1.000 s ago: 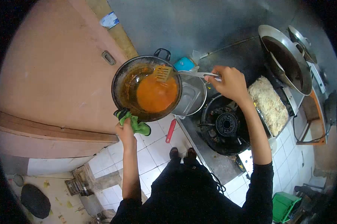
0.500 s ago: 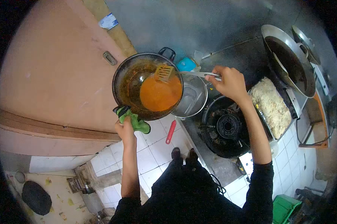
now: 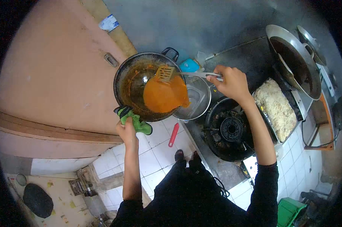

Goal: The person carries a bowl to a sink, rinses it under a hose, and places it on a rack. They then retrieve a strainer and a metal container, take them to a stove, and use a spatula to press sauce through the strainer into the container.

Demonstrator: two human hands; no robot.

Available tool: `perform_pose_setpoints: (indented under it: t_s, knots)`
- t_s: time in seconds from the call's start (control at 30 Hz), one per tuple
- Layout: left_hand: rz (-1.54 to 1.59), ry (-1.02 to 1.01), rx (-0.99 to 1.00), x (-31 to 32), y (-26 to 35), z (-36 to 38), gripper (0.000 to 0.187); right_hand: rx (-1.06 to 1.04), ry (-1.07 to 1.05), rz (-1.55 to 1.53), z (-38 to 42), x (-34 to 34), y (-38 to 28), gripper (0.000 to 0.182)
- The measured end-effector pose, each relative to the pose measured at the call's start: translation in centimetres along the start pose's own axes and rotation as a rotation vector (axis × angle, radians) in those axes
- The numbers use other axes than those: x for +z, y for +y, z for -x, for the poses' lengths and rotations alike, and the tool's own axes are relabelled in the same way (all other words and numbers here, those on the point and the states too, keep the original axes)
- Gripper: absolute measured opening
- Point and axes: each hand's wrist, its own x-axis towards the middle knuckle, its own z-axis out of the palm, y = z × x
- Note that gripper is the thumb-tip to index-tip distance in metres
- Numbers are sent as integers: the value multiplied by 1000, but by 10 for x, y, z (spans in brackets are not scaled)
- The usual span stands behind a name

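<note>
Tilted further now, wok (image 3: 135, 87) sauce (image 3: 165, 94) reaches the pot (image 3: 196, 99) lip; left hand (image 3: 126, 130) fingers clamped on cloth (image 3: 135, 120), right hand (image 3: 231, 81) gripping spatula (image 3: 167, 73) — overshoot probably spills onto the floor.

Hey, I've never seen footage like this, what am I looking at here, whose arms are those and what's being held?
This is one picture from a camera worn on a person's head, looking down, so the arms are the wearer's own. The left hand grips a tilted black wok through a green cloth. Orange sauce sits at the wok's lower edge, above a steel pot. The right hand holds a slotted spatula in the wok. Beside them are a gas burner, a tray of noodles and a second wok.
</note>
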Motion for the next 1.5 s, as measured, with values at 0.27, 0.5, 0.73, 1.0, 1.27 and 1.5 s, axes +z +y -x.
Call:
perform_pose_setpoints:
  t_s: [0.27,0.5,0.73,1.0,1.27,1.5]
  knots:
    - [-33,9,3,-1,-4,-3,10,9,-8,-29,-4,0,-1,34]
    - [-40,51,-9,9,12,0,10,25,-41,-17,-9,-5,-5,33]
    - [-22,11,42,4,9,-4,9,-10,-5,-22,-10,-2,-5,34]
    - [-54,72,10,12,25,3,10,7,-9,-10,-12,-1,-10,35]
    - [-40,67,27,11,24,3,10,-1,-25,4,-13,-2,-10,33]
    - [-37,61,42,14,26,3,10,-24,-8,19,-12,0,-9,33]
